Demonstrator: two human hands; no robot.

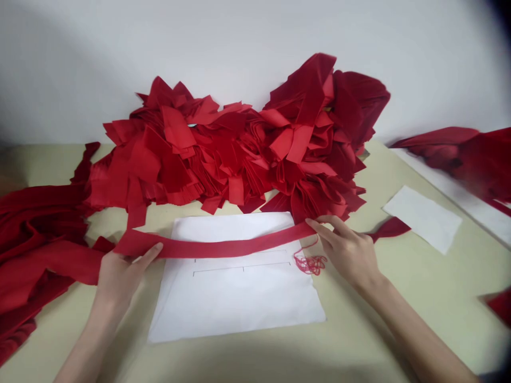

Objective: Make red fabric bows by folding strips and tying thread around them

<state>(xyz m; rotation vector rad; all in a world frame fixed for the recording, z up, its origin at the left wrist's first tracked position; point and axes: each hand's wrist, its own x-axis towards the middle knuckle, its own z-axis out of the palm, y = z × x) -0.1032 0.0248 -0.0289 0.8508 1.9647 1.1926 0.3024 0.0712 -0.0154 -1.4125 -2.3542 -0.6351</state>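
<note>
A long red ribbon point(231, 248) stretches between my two hands, sagging slightly in the middle. My left hand point(125, 271) pinches it near the left, thumb on top, and the strip runs on toward the red fabric at that side. At the other end my right hand point(345, 247) grips it between thumb and fingers; a tail of red fabric shows beyond the wrist. Beneath the ribbon lies white paper point(239, 303) with thin ruled lines and short tick marks. A small tangle of red thread point(310, 264) rests by the paper's right edge, just below my right hand.
A large heap of folded red ribbon pieces point(223, 154) stands against the pale wall point(223, 42). Loose red fabric point(35, 229) spreads over the left side. On the right lie a small white sheet point(423, 218), a white board point(451, 186) and more red fabric point(471, 154).
</note>
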